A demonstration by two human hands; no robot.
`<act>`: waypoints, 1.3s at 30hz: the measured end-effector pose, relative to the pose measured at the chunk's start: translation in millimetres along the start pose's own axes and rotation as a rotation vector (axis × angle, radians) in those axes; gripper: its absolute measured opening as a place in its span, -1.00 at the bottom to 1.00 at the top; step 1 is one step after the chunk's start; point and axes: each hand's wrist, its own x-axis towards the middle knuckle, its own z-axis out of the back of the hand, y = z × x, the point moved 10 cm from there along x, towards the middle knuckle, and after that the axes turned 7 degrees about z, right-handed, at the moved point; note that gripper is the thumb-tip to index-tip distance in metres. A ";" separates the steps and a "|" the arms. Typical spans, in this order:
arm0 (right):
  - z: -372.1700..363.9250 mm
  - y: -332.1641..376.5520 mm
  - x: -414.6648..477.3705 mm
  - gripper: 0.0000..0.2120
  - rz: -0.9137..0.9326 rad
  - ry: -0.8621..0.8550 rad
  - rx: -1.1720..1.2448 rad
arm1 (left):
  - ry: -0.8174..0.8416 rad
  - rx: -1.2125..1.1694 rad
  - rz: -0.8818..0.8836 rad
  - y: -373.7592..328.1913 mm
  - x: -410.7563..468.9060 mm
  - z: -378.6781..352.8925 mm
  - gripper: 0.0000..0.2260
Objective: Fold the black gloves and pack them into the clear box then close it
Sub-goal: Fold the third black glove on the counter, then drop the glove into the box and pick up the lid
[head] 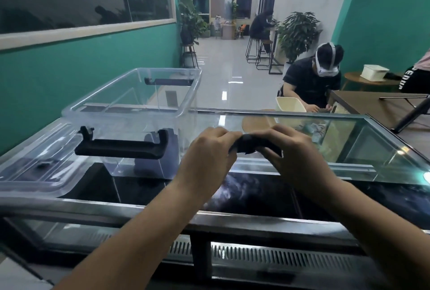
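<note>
A bunched black glove (250, 144) hangs between my two hands above the glass counter. My left hand (207, 157) grips its left end and my right hand (293, 152) grips its right end; most of the glove is hidden by my fingers. The clear box (186, 103) stands open on the counter to the left of my hands, with black latch handles at its near and far ends. Its clear lid (30, 173) lies flat at the box's near left side. I cannot see a second glove.
The glass-topped counter (325, 145) has a metal frame, with a near rail (139, 213) in front of me. Beyond it a person in a headset (311, 80) sits at a brown table (372, 106). A tiled corridor with stools and plants runs behind.
</note>
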 end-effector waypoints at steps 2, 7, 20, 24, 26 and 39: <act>19.4 4.4 18.5 -0.68 0.012 -0.033 -0.039 | -0.035 0.034 -0.039 -10.0 17.5 17.9 -0.71; 59.7 24.1 71.4 -0.67 0.061 -0.107 -0.095 | -0.128 0.166 -0.122 -36.2 61.7 74.6 -0.79; -13.5 81.1 210.9 -0.76 0.116 -0.064 0.014 | -0.014 0.287 0.039 84.5 105.3 173.7 -0.78; -50.1 87.1 227.8 -0.76 0.096 0.023 0.066 | 0.063 0.274 0.166 125.4 99.1 173.8 -0.76; -64.9 89.6 233.8 -0.76 0.098 0.059 0.039 | 0.082 0.254 0.218 142.2 96.5 174.2 -0.75; -86.6 84.8 231.6 -0.68 0.072 0.225 -0.010 | 0.241 0.153 0.385 187.8 71.9 165.2 -0.69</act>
